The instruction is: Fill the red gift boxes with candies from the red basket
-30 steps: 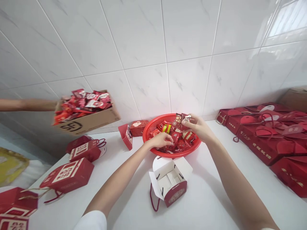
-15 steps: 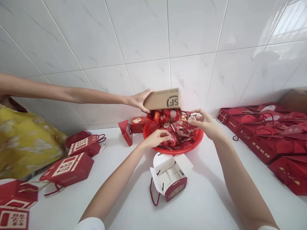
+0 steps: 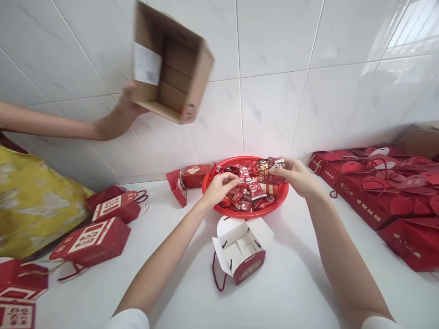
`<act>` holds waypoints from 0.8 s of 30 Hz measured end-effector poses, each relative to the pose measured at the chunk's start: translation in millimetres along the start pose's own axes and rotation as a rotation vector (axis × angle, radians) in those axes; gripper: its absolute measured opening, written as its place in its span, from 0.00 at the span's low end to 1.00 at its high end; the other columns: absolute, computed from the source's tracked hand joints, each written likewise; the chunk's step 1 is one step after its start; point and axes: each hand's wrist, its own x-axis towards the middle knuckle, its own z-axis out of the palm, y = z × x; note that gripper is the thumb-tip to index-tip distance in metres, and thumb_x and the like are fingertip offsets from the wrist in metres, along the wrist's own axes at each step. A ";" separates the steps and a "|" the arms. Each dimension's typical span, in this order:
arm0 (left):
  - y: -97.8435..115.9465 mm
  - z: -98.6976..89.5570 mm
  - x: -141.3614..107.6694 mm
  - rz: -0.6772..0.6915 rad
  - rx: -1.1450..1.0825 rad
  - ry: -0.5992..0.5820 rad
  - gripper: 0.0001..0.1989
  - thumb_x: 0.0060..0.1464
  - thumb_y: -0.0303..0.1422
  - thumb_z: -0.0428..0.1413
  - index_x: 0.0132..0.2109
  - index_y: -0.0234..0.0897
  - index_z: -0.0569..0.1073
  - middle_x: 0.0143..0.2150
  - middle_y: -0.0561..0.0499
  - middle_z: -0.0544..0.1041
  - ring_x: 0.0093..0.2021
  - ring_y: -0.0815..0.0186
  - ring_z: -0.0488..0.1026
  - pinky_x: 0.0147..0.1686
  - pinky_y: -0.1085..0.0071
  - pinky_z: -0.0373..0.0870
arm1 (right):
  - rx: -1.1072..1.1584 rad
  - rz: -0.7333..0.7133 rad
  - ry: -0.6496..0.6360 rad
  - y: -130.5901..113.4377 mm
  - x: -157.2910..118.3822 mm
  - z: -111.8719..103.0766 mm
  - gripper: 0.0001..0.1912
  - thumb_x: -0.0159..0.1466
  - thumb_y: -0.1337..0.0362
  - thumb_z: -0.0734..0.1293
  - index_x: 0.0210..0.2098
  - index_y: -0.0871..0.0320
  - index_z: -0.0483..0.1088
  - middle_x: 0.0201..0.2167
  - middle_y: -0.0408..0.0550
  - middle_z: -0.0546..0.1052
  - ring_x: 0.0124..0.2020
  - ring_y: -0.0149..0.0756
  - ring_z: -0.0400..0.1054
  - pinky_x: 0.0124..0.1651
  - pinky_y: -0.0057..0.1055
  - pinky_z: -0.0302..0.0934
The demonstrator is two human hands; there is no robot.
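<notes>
In the head view, a red plastic basket (image 3: 251,213) full of small wrapped candies (image 3: 256,191) stands against the tiled wall. My right hand (image 3: 297,177) pinches a dark red candy packet (image 3: 265,170) with white lettering over the basket's right side. At the left rim is my left hand (image 3: 219,189), its thumb and fingertips drawn together over the candies; what they hold, if anything, I cannot make out. Between my forearms sits an open gift box (image 3: 249,270), red outside and white inside, with flaps spread and a dark red cord at its left.
A co-worker's hand (image 3: 128,103) holds a tilted cardboard box (image 3: 178,61), bare inside, up at the left. Several red gift boxes (image 3: 92,242) line the left side, more red boxes (image 3: 370,196) the right. Two small red boxes (image 3: 197,176) touch the basket's left area.
The co-worker's cardboard box has swung up and left from above the basket, its contents now among the candies. My hands have barely moved; the right one keeps its packet.
</notes>
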 end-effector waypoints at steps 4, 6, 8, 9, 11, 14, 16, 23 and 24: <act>0.2 -3.1 8.3 0.084 0.135 0.064 0.09 0.52 0.37 0.59 0.36 0.36 0.74 0.37 0.49 0.79 0.38 0.62 0.76 0.41 0.67 0.73 | -0.025 0.017 0.003 0.5 0.2 -0.9 0.18 0.48 0.58 0.78 0.36 0.57 0.76 0.34 0.48 0.81 0.38 0.43 0.76 0.40 0.36 0.74; -1.0 -6.2 13.7 0.094 0.251 0.082 0.05 0.53 0.32 0.55 0.36 0.36 0.75 0.36 0.49 0.80 0.38 0.62 0.76 0.42 0.67 0.71 | -0.021 0.026 -0.004 0.2 0.4 -1.1 0.17 0.48 0.58 0.78 0.36 0.57 0.76 0.33 0.47 0.81 0.38 0.43 0.76 0.40 0.36 0.73; -1.7 -7.3 18.4 0.119 0.421 0.088 0.06 0.52 0.28 0.55 0.35 0.37 0.76 0.37 0.49 0.81 0.38 0.61 0.76 0.43 0.67 0.70 | -0.013 0.032 -0.011 0.1 0.6 -1.0 0.17 0.49 0.59 0.77 0.36 0.57 0.75 0.33 0.47 0.80 0.38 0.43 0.76 0.41 0.37 0.73; -1.7 -6.2 20.2 0.140 0.503 0.079 0.06 0.51 0.28 0.55 0.35 0.38 0.77 0.38 0.48 0.81 0.39 0.60 0.76 0.43 0.67 0.69 | -0.015 0.032 -0.012 0.1 0.7 -0.9 0.16 0.49 0.59 0.77 0.36 0.57 0.75 0.33 0.47 0.80 0.38 0.42 0.76 0.40 0.37 0.73; -1.0 0.6 22.5 0.179 0.615 0.028 0.05 0.53 0.31 0.57 0.36 0.38 0.78 0.40 0.47 0.81 0.40 0.59 0.76 0.42 0.67 0.69 | -0.029 0.028 -0.011 0.1 0.9 -0.5 0.16 0.50 0.59 0.76 0.36 0.57 0.75 0.33 0.46 0.80 0.37 0.41 0.76 0.40 0.36 0.72; 0.8 19.9 24.2 0.184 0.713 -0.063 0.12 0.57 0.41 0.57 0.41 0.37 0.78 0.36 0.46 0.80 0.37 0.56 0.76 0.39 0.66 0.67 | -0.066 0.015 -0.014 0.2 0.6 -0.1 0.15 0.50 0.58 0.76 0.34 0.57 0.74 0.33 0.45 0.80 0.35 0.39 0.75 0.39 0.34 0.71; 1.2 33.2 25.7 0.169 0.786 -0.093 0.16 0.56 0.45 0.59 0.43 0.37 0.77 0.34 0.45 0.79 0.38 0.52 0.75 0.38 0.65 0.66 | -0.101 0.004 -0.017 0.4 0.1 -0.3 0.14 0.51 0.57 0.75 0.33 0.57 0.73 0.31 0.45 0.79 0.34 0.38 0.74 0.39 0.34 0.70; -4.7 43.4 30.6 0.128 0.590 -0.083 0.30 0.46 0.35 0.67 0.57 0.39 0.71 0.36 0.52 0.75 0.40 0.56 0.74 0.40 0.67 0.66 | -0.161 -0.026 -0.053 0.7 -1.5 -4.5 0.14 0.53 0.56 0.75 0.35 0.56 0.74 0.33 0.45 0.79 0.37 0.40 0.74 0.43 0.37 0.69; -5.6 41.4 29.8 0.127 0.518 -0.061 0.32 0.45 0.32 0.67 0.58 0.39 0.70 0.34 0.54 0.74 0.38 0.58 0.73 0.40 0.68 0.66 | -0.160 -0.024 -0.057 0.4 -1.6 -5.1 0.15 0.54 0.55 0.75 0.36 0.56 0.74 0.34 0.46 0.79 0.37 0.40 0.74 0.43 0.38 0.69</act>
